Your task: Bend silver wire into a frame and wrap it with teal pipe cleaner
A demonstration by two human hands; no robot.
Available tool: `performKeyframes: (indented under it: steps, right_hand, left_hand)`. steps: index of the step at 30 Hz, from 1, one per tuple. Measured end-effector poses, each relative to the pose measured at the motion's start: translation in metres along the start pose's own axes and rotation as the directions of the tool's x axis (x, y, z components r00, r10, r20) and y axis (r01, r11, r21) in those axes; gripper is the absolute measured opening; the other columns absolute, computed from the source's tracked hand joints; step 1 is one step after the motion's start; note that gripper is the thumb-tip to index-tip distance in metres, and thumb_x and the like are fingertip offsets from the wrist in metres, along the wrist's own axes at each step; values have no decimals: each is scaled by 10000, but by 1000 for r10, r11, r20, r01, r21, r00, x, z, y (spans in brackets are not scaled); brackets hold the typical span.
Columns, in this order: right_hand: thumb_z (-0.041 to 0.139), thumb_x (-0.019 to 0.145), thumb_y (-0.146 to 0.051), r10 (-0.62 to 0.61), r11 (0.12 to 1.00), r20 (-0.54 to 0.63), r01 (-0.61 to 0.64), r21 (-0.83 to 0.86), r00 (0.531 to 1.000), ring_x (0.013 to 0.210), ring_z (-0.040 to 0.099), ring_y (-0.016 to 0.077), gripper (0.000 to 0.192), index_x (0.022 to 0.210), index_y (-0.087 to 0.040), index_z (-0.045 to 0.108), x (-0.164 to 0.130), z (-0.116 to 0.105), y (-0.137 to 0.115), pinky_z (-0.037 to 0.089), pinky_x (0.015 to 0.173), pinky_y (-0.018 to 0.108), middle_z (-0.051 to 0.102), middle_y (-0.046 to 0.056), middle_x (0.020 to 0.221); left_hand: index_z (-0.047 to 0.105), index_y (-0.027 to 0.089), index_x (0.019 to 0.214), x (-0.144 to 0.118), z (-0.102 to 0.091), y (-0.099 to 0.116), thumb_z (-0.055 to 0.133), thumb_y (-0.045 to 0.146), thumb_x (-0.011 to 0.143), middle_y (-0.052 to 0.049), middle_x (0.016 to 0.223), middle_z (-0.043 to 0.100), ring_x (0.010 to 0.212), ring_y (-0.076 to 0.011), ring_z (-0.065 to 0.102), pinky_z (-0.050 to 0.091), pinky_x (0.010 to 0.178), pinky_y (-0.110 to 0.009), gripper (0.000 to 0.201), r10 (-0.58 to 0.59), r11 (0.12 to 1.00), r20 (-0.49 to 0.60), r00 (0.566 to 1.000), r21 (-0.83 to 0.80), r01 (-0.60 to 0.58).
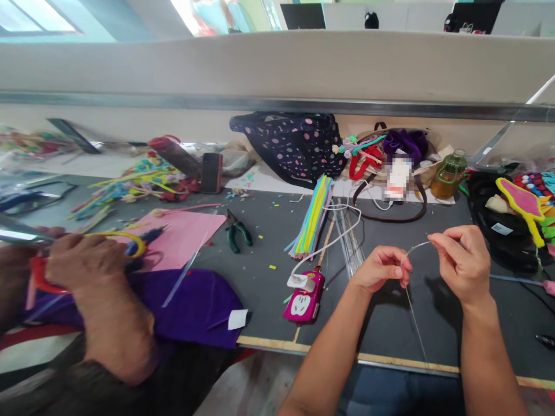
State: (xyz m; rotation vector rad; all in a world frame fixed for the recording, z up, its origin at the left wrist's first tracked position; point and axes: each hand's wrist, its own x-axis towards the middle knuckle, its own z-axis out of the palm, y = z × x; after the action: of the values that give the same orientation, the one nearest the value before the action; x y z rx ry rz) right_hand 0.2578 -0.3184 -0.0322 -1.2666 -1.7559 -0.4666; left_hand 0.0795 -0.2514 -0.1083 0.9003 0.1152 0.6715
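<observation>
A thin clear strand [415, 321] runs between my two hands above the dark grey tabletop. My left hand [387, 269] pinches it between thumb and fingers, and one length hangs down toward the table's front edge. My right hand [463, 260] is closed on the strand's upper end, which curves across from the left hand. To the left of my forearm lie several clear strips [347, 237]. Beside them is a bundle of pastel fuzzy stems [313, 216]. A magenta power adapter [306, 297] with a white plug sits nearer the front edge.
At left, a co-worker's hands [87, 260] work over purple cloth [191, 306] and a pink sheet [182, 237]. Green-handled pliers [237, 231] lie between us. At the back stand a dotted bag [299, 144] and a bottle [450, 176]; a black bag [498, 225] is at right.
</observation>
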Motion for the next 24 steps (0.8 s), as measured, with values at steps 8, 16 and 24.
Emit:
performKeyframes:
  steps: [8, 16, 24]
  right_hand:
    - [630, 830, -73, 13, 1000, -17, -13, 13, 1000, 720, 487, 163, 207, 968, -212, 696, -2, 2, -4, 426, 656, 302, 542, 27, 740]
    - [639, 824, -58, 6, 1000, -7, -5, 25, 1000, 700, 452, 161, 204, 967, -194, 692, -5, 7, -6, 408, 635, 305, 488, 13, 704]
    - [628, 835, -69, 25, 998, -23, -23, 61, 999, 703, 459, 156, 218, 984, -213, 697, -5, 8, -5, 408, 636, 301, 501, 15, 715]
  left_hand:
    - [680, 109, 731, 0, 0, 0, 873, 321, 612, -1, 619, 611, 462, -108, 603, 520, 483, -221, 310, 49, 999, -79, 996, -5, -49]
    - [635, 112, 661, 1, 1, 2, 875, 349, 610, 25, 602, 552, 443, -91, 578, 526, 460, -214, 341, 134, 991, -115, 984, -9, -136]
    - [632, 112, 658, 1, 3, 4, 874, 352, 613, 24, 603, 543, 446, -84, 569, 525, 448, -202, 344, 133, 991, -116, 984, -9, -136]
